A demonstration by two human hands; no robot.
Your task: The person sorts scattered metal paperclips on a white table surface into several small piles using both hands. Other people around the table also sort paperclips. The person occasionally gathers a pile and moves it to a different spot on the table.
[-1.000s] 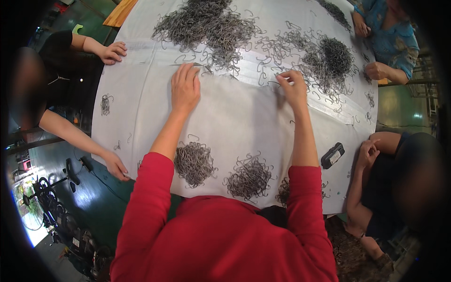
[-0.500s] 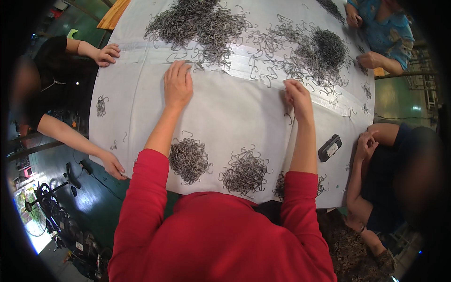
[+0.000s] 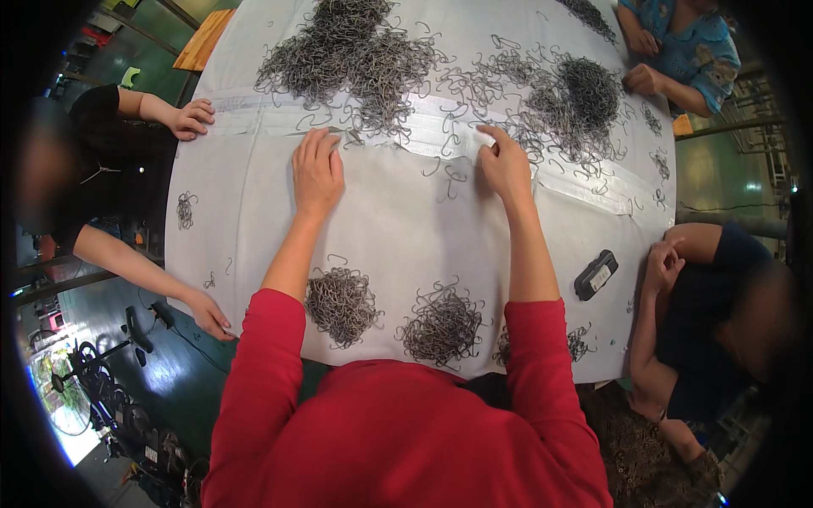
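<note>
A white sheet [image 3: 389,229] covers the table, with bent wire hooks heaped on it. My left hand [image 3: 319,173] lies palm down and open near the fold across the sheet, fingertips beside the large far pile of hooks [image 3: 347,63]. My right hand [image 3: 506,165] is over the sheet with its index finger stretched out and apart from the thumb; I see nothing held in it. A few loose hooks [image 3: 451,176] lie just left of it. Beyond it spreads the far right pile of hooks [image 3: 576,106]. Two smaller heaps, a left heap [image 3: 341,306] and a middle heap [image 3: 443,326], sit close to my body.
More hooks [image 3: 579,343] show beside my right forearm. A black case [image 3: 596,275] with a pale label lies at the right. Other people's hands rest along the table: a hand [image 3: 193,118] at the left, a hand [image 3: 645,80] at the far right, clasped hands [image 3: 665,262] nearer.
My right hand has moved left along the fold and its index finger has stretched out. Loose hooks now lie left of it. My left hand stays nearly in place.
</note>
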